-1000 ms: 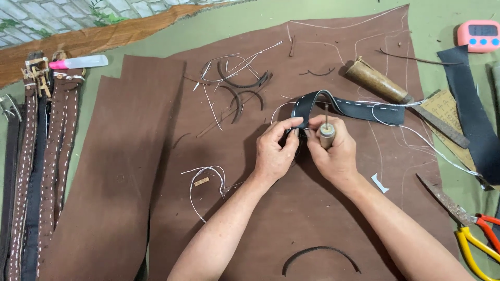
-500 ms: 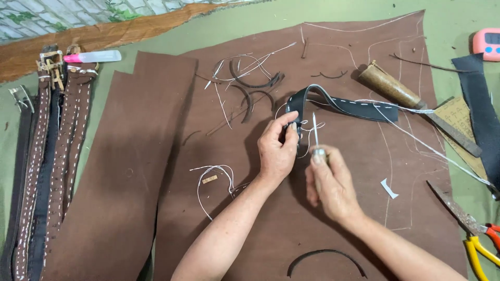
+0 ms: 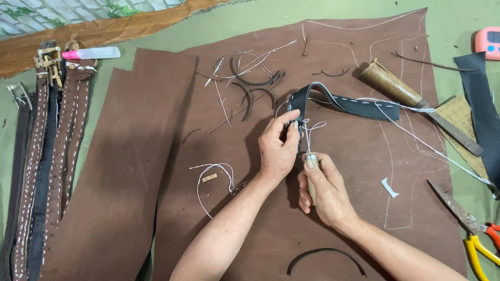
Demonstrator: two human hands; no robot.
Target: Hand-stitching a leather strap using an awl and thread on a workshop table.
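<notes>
My left hand point(image 3: 278, 148) pinches the folded end of a black leather strap point(image 3: 344, 104) with white stitching, which lies on a large brown leather sheet point(image 3: 333, 208). My right hand point(image 3: 323, 190) is closed around the wooden handle of a stitching awl point(image 3: 311, 158), its metal tip pointing up toward the strap. White thread point(image 3: 312, 127) loops between the awl and the strap and trails off to the right.
Finished stitched belts point(image 3: 47, 156) lie at the left. A wood-handled chisel point(image 3: 396, 86), scissors point(image 3: 469, 224) and yellow-handled pliers point(image 3: 476, 255) are at the right. Leather trimmings point(image 3: 250, 83) and a pink timer point(image 3: 487, 41) sit farther back.
My right hand has drawn the awl back and down, away from the strap, pulling thread out. The left hand kept its hold on the strap.
</notes>
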